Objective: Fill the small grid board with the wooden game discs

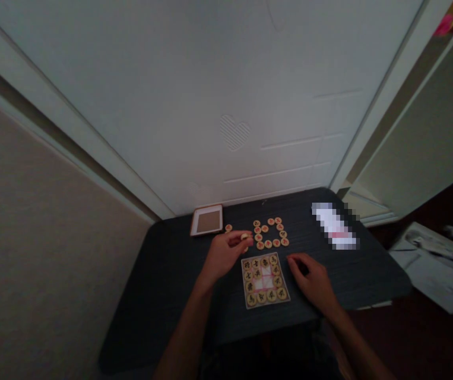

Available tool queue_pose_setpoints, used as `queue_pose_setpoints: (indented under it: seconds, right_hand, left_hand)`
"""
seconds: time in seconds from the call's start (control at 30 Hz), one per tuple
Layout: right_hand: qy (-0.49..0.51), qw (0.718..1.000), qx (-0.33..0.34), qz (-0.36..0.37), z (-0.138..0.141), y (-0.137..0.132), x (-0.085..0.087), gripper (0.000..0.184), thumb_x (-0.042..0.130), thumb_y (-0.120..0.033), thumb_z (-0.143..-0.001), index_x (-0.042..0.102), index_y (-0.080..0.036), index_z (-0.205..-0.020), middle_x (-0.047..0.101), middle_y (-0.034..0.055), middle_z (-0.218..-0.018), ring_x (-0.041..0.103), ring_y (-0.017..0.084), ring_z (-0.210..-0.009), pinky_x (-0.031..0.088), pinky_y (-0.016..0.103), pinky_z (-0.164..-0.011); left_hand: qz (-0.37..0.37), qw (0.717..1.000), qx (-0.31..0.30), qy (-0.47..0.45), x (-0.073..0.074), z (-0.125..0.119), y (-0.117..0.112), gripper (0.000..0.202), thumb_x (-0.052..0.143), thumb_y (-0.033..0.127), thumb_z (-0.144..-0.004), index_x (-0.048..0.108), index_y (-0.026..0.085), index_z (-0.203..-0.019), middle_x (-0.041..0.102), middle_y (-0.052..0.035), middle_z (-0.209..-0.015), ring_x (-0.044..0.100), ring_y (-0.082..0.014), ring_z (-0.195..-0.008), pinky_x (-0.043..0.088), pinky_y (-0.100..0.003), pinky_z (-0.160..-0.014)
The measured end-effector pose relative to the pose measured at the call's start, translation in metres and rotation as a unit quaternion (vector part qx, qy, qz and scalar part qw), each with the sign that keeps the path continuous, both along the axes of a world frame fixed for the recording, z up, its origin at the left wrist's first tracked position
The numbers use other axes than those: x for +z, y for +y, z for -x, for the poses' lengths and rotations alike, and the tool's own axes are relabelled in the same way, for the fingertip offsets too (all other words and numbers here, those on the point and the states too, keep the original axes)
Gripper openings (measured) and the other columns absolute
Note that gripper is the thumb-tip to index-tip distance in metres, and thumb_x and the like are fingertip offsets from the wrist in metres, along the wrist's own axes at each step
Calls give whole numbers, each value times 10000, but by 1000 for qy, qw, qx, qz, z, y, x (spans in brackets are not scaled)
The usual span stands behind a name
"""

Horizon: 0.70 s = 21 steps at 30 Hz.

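1. Left hand pinches a round tan wooden game piece in its fingertips, just beyond the small square paper board.
2. Right hand rests beside the board, fingers loosely curled, empty.

Left hand: fingertips pinched on a small round tan wooden disc, held above the dark rectangular table, just beyond the far-left corner of the square pale paper board.

Board: disc pieces with dark markings line its outer cells; the centre cells are bare.

Right hand: resting on the table just right of the board, fingers curled, nothing gripped.

Beyond the board: loose tan discs with red markings laid in a rough ring. Left of them, a shallow square tray with an orange rim. Behind the table, a white panelled door
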State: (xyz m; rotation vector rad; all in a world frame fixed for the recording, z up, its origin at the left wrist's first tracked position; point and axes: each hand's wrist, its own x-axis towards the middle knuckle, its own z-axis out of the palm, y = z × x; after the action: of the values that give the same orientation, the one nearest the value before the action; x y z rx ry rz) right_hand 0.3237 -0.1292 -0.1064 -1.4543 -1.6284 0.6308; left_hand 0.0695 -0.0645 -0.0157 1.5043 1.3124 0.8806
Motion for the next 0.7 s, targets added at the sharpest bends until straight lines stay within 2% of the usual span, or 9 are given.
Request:
queue_pose_setpoints:
  seconds: [0.13, 0.23, 0.33, 0.4, 0.47, 0.57, 0.63, 0.7]
  right_hand:
    - [-8, 1000, -8, 1, 0, 0, -3, 247, 561, -394, -965, 737, -227, -1013, 775, 49, -943, 723, 219, -818, 554, 326, -752]
    - [-9, 1000, -9, 2, -1, 0, -5, 261, 561, -408, -960, 740, -226, -1015, 778, 54, -961, 726, 224, -830, 560, 331, -755]
    - [-14, 1000, -8, 5, -1, 1, -4, 270, 556, -415, -961, 743, -225, -1005, 778, 57, -963, 724, 225, -827, 560, 333, -749]
    - [-15, 1000, -9, 7, -1, 1, -3, 275, 553, -419, -961, 745, -224, -996, 777, 58, -953, 720, 224, -815, 559, 332, -743]
    - [-15, 1000, -11, 7, -1, 0, -2, 278, 552, -423, -960, 745, -224, -984, 777, 57, -949, 717, 224, -811, 559, 330, -742]
    - [-14, 1000, -15, 8, 0, 0, -2, 282, 552, -429, -958, 743, -222, -975, 776, 57, -939, 714, 222, -802, 558, 330, -748]
    - [-12, 1000, -15, 7, 0, 1, -3, 289, 551, -432, -957, 745, -219, -982, 776, 59, -936, 715, 222, -795, 558, 331, -743]
    - [-8, 1000, -13, 5, 0, 1, -4, 300, 548, -440, -956, 747, -217, -993, 778, 63, -936, 719, 226, -795, 559, 332, -734]
  left_hand:
    - [7, 999, 4, -37, 0, 2, -13, 337, 624, 378, -944, 718, 158, -1181, 779, -111, -1102, 749, -221, -921, 593, -317, -735]
    - [3, 999, -15, -35, -2, 5, -23, 419, 551, 418, -991, 659, 144, -1290, 751, -134, -1182, 734, -217, -978, 572, -299, -752]
    - [-3, 999, -41, -36, -6, 7, -33, 494, 460, 461, -1030, 580, 134, -1381, 720, -148, -1247, 724, -201, -941, 550, -292, -724]
    - [-11, 998, -53, -40, -9, 6, -39, 496, 427, 480, -1039, 583, 140, -1364, 709, -146, -1265, 718, -186, -865, 543, -301, -722]
    - [-21, 998, -53, -41, -12, 3, -45, 466, 422, 485, -1040, 611, 147, -1299, 731, -132, -1209, 707, -174, -806, 541, -314, -764]
    - [-32, 998, -40, -32, -16, -1, -52, 406, 432, 473, -1038, 614, 153, -1208, 770, -92, -1006, 706, -181, -811, 536, -316, -816]
    - [-38, 998, -45, -5, -17, -3, -56, 362, 463, 462, -1026, 614, 168, -1173, 768, -70, -929, 710, -191, -834, 533, -297, -786]
    - [-46, 995, -66, 59, -15, -6, -58, 314, 521, 444, -996, 652, 189, -1125, 766, -57, -934, 710, -193, -824, 524, -282, -750]
